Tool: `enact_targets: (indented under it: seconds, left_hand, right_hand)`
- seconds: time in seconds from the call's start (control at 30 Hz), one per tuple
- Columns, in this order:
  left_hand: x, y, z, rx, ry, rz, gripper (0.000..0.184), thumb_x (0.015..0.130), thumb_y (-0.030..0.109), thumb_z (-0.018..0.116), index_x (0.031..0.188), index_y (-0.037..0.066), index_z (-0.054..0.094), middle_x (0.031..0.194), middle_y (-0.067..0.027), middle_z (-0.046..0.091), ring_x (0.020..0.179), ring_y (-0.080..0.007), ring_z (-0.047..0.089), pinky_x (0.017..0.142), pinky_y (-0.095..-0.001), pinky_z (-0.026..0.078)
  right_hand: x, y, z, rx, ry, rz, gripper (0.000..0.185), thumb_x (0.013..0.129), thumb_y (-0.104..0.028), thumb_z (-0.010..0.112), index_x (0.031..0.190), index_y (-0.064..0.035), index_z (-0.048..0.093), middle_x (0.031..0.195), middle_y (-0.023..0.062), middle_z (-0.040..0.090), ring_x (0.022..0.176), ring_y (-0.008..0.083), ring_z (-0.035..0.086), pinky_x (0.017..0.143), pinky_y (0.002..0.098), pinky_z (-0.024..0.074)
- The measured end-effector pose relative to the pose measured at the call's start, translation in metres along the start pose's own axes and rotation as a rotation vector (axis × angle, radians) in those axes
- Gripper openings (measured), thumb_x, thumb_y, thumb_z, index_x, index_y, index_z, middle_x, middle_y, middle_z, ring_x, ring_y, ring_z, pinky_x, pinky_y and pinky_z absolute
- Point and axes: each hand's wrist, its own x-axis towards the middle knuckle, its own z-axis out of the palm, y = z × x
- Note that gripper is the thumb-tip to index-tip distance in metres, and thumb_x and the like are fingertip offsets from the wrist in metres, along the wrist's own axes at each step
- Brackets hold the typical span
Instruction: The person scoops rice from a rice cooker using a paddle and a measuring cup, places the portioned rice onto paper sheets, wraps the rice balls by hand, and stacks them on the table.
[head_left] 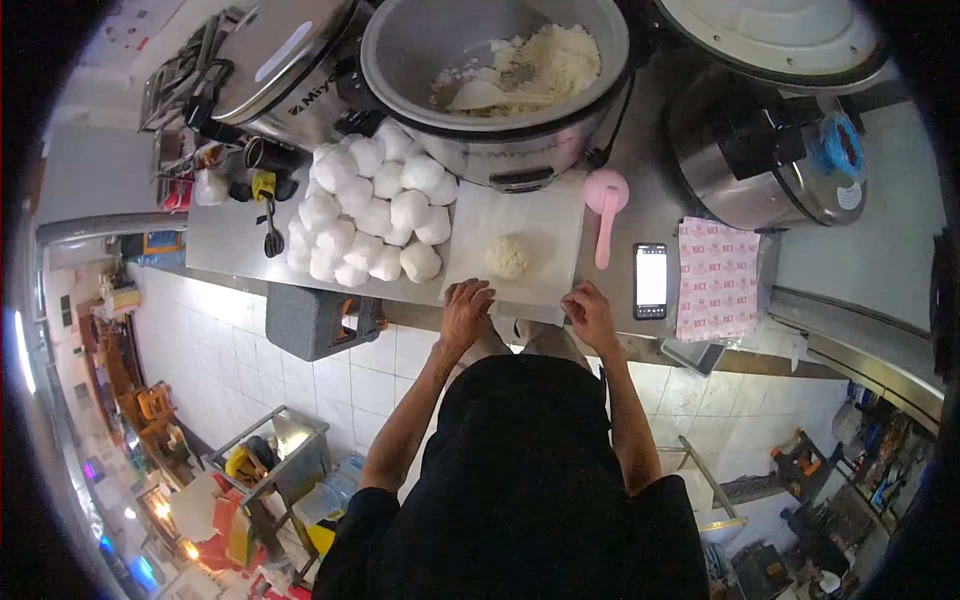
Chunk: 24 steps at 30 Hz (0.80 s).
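A round mound of cooked rice (507, 257) sits on a white sheet of wrapping paper (545, 225) at the counter's front edge. My left hand (467, 312) has its fingers closed at the sheet's near left corner. At the near right corner, my right hand (591, 314) pinches the paper between thumb and fingers. To the left is a heap of white wrapped bundles (370, 205). A pink scoop (605, 205) lies right of the sheet, handle toward me. Beyond the paper stands a large open rice cooker (490, 140) with rice and a pale paddle (490, 95) inside.
A phone (650, 280) and a stack of pink printed paper (718, 280) lie on the right. A second cooker (760, 150) stands behind them, and a closed one (285, 70) at the back left. Scissors (272, 235) lie left of the bundles. A grey stool (315, 320) stands below the counter.
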Motion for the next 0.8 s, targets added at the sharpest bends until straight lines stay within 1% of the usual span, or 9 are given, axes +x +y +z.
enact_targets:
  seconds: [0.07,0.17,0.27,0.37,0.47,0.57,0.67,0.77,0.8]
  left_hand:
    - [0.001,0.0,0.002,-0.009,0.018,0.01,0.016,0.076,0.007,0.067,0.092,0.007,0.065,0.106,-0.006,0.064,0.112,-0.0275,0.055,0.097,-0.046,0.037]
    - [-0.003,0.003,0.005,-0.021,0.03,0.012,0.016,0.076,0.009,0.066,0.092,0.009,0.066,0.099,-0.0081,0.066,0.107,-0.0292,0.057,0.094,-0.0451,0.039]
    - [-0.005,0.008,0.011,-0.03,0.007,-0.002,0.015,0.072,0.011,0.068,0.087,0.009,0.065,0.097,-0.0079,0.066,0.104,-0.0283,0.059,0.092,-0.0454,0.04]
    - [-0.006,0.015,0.01,0.002,-0.011,-0.027,0.01,0.075,0.009,0.068,0.084,0.008,0.063,0.092,-0.0045,0.065,0.102,-0.0259,0.058,0.093,-0.0442,0.039]
    - [-0.007,0.013,0.014,0.001,0.054,-0.036,0.012,0.072,0.012,0.071,0.081,0.007,0.063,0.088,-0.0049,0.065,0.096,-0.027,0.059,0.09,-0.0437,0.04]
    - [-0.009,0.004,0.019,-0.049,0.083,-0.073,0.015,0.069,0.014,0.074,0.077,0.008,0.063,0.086,-0.0054,0.065,0.094,-0.0277,0.06,0.089,-0.0432,0.04]
    - [-0.009,0.0,0.018,-0.083,-0.003,-0.122,0.018,0.066,0.016,0.077,0.075,0.009,0.064,0.087,-0.0055,0.065,0.095,-0.028,0.059,0.088,-0.0429,0.041]
    - [-0.01,-0.006,0.021,-0.139,0.021,-0.06,0.019,0.064,0.017,0.078,0.074,0.009,0.064,0.088,-0.0052,0.065,0.096,-0.0284,0.058,0.088,-0.0431,0.041]
    - [-0.009,-0.008,0.02,-0.143,0.011,-0.066,0.02,0.064,0.018,0.078,0.074,0.009,0.064,0.088,-0.005,0.065,0.096,-0.0284,0.058,0.088,-0.0431,0.041]
  right_hand:
    - [0.001,0.008,0.001,-0.039,0.013,-0.047,0.01,0.074,-0.003,0.067,0.083,-0.0013,0.065,0.089,0.0147,0.06,0.079,0.03,0.061,0.068,0.0381,0.0497]
    - [0.002,-0.002,-0.006,-0.043,0.062,-0.145,0.01,0.074,0.0,0.072,0.081,-0.0008,0.064,0.084,0.0065,0.057,0.064,0.0138,0.058,0.056,0.0264,0.0478]
    - [-0.002,0.005,-0.013,-0.019,0.014,-0.078,0.013,0.071,-0.001,0.074,0.08,-0.0011,0.065,0.083,0.0056,0.057,0.063,0.0136,0.059,0.057,0.0255,0.0485]
    - [-0.005,0.017,-0.01,0.006,0.021,-0.077,0.014,0.069,-0.001,0.076,0.08,-0.0014,0.067,0.082,0.005,0.057,0.063,0.0128,0.059,0.057,0.0246,0.0489]
    - [-0.003,-0.005,-0.011,0.077,0.026,-0.027,0.016,0.069,-0.002,0.077,0.082,-0.0026,0.068,0.082,0.0046,0.058,0.062,0.0118,0.058,0.056,0.0253,0.0481]
    - [0.0,-0.008,-0.008,-0.041,-0.018,-0.116,0.019,0.067,-0.004,0.079,0.084,-0.0038,0.069,0.081,0.0056,0.058,0.06,0.0124,0.058,0.055,0.0261,0.0472]
    - [-0.001,0.008,0.001,-0.042,-0.029,-0.133,0.023,0.065,-0.009,0.081,0.086,-0.006,0.07,0.081,0.0061,0.058,0.058,0.0136,0.056,0.055,0.0268,0.0462]
    - [0.0,-0.02,-0.005,-0.187,-0.165,0.089,0.026,0.07,-0.022,0.078,0.091,-0.0093,0.07,0.089,0.0083,0.061,0.081,0.0254,0.061,0.075,0.0375,0.0503]
    - [0.002,-0.021,0.0,-0.238,-0.177,0.021,0.029,0.07,-0.023,0.078,0.094,-0.0095,0.069,0.093,0.0086,0.061,0.086,0.0263,0.06,0.078,0.0384,0.0498]
